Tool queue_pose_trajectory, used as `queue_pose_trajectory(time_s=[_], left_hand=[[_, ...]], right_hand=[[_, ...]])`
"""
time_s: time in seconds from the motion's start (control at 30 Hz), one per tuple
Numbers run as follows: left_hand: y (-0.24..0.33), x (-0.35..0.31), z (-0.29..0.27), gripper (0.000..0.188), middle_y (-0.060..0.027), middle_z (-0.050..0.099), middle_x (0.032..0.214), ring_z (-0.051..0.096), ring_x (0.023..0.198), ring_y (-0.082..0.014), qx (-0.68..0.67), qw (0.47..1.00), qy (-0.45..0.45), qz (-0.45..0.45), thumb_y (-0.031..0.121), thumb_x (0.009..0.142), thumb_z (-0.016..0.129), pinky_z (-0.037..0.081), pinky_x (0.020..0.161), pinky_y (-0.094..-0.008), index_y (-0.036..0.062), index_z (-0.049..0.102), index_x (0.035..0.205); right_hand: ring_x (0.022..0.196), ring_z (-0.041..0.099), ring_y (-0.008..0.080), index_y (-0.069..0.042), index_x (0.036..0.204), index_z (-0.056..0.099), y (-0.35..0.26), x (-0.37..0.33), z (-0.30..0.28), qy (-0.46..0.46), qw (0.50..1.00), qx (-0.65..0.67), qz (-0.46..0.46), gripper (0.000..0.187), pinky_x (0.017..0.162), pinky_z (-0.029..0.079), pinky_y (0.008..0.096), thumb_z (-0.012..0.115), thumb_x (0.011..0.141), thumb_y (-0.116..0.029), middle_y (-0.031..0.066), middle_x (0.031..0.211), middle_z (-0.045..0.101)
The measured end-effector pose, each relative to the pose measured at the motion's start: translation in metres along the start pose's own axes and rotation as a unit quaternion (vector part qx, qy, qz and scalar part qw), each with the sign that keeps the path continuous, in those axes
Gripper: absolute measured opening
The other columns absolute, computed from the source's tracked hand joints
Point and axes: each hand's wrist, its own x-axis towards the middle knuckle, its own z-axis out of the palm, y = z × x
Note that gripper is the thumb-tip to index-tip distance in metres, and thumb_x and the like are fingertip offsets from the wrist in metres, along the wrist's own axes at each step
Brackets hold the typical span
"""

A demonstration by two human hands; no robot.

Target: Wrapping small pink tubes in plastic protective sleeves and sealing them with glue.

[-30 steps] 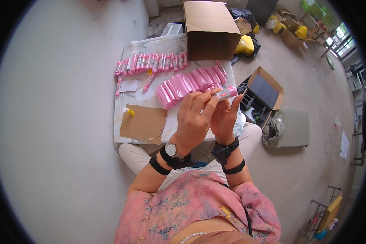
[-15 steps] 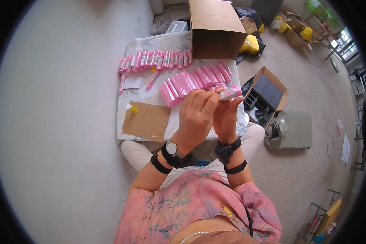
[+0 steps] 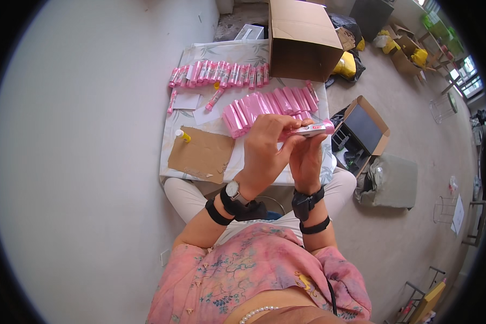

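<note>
Fingers (image 3: 278, 122) of the left hand (image 3: 264, 146), in the head view, are pinching the left part of a pink roll (image 3: 328, 127), the thumb lying along its lower side and the gap nearly closed on it. The right hand (image 3: 306, 162) is supporting the roll from underneath, partly open, its thumb standing near the right end; how firmly its hidden fingertips are pressing, I cannot tell. The roll is sitting in the air over the table's near right part, a pale label (image 3: 311, 130) showing along its side. Good handling here is probably depending on light, even pressure: the pink wrap is looking thin, and a hard pinch could be creasing it. The right palm should be bearing the weight, leaving the left thumb free to be smoothing the label's edge straight along the roll. Beyond the hands, plain pink rolls (image 3: 270, 105) are lying in a heap, labelled rolls (image 3: 221, 74) are lining the far side, and a glue stick (image 3: 183, 135) is resting on a cardboard sheet (image 3: 200, 156).
</note>
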Motion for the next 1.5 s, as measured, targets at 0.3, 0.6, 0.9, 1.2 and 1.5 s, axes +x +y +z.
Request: queue_pose_trajectory(time_s=[0.3, 0.6, 0.9, 1.2, 1.5], left_hand=[[-0.011, -0.014, 0.011, 0.033, -0.0062, 0.070, 0.103, 0.066, 0.092, -0.0121, -0.208, 0.965, 0.026, -0.155, 0.006, 0.085, 0.085, 0.053, 0.084, -0.0274, 0.0026, 0.062, 0.109], [-0.012, -0.023, 0.019, 0.026, -0.0037, 0.070, 0.108, 0.069, 0.103, -0.0117, -0.454, 0.841, 0.035, -0.291, -0.002, 0.090, 0.079, 0.057, 0.089, -0.0255, 0.0042, 0.063, 0.110], [-0.015, -0.023, 0.027, 0.026, -0.0061, 0.070, 0.112, 0.068, 0.105, -0.0118, -0.349, 0.907, 0.038, -0.233, -0.005, 0.088, 0.079, 0.057, 0.090, -0.0281, 0.0034, 0.063, 0.106], [-0.010, -0.026, 0.031, 0.020, -0.0041, 0.069, 0.111, 0.067, 0.099, -0.0110, -0.398, 0.865, 0.030, -0.304, -0.001, 0.093, 0.073, 0.056, 0.088, -0.0259, 0.0027, 0.064, 0.111], [0.000, -0.032, 0.039, 0.023, -0.0111, 0.069, 0.112, 0.069, 0.097, -0.0155, -0.503, 0.764, 0.099, -0.391, 0.002, 0.099, 0.066, 0.059, 0.085, -0.0301, 0.0019, 0.059, 0.121]], right_hand=[[0.133, 0.055, 0.0262, -0.006, 0.128, 0.058, 0.002, 0.000, 0.005, 0.001, 0.998, -0.056, -0.032, 0.051, 0.116, 0.039, 0.0411, 0.050, 0.106, -0.051, 0.0094, 0.124, 0.064], [0.144, 0.046, 0.0315, -0.004, 0.127, 0.055, 0.003, -0.002, 0.016, 0.035, 0.994, -0.100, -0.039, 0.047, 0.118, 0.037, 0.0434, 0.048, 0.109, -0.048, 0.0097, 0.122, 0.064], [0.133, 0.060, 0.0345, -0.002, 0.124, 0.057, -0.005, 0.004, 0.039, 0.137, 0.981, -0.127, -0.057, 0.024, 0.110, 0.049, 0.0397, 0.053, 0.104, -0.014, 0.0203, 0.126, 0.069], [0.132, 0.061, 0.0345, 0.000, 0.120, 0.060, 0.001, 0.006, 0.032, 0.116, 0.975, -0.149, -0.118, 0.023, 0.105, 0.052, 0.0392, 0.051, 0.103, -0.014, 0.0184, 0.123, 0.071], [0.100, 0.070, 0.0131, 0.001, 0.118, 0.068, -0.002, 0.003, 0.047, 0.160, 0.965, -0.193, -0.079, 0.035, 0.072, 0.057, 0.0213, 0.045, 0.105, -0.023, 0.0222, 0.130, 0.070]])
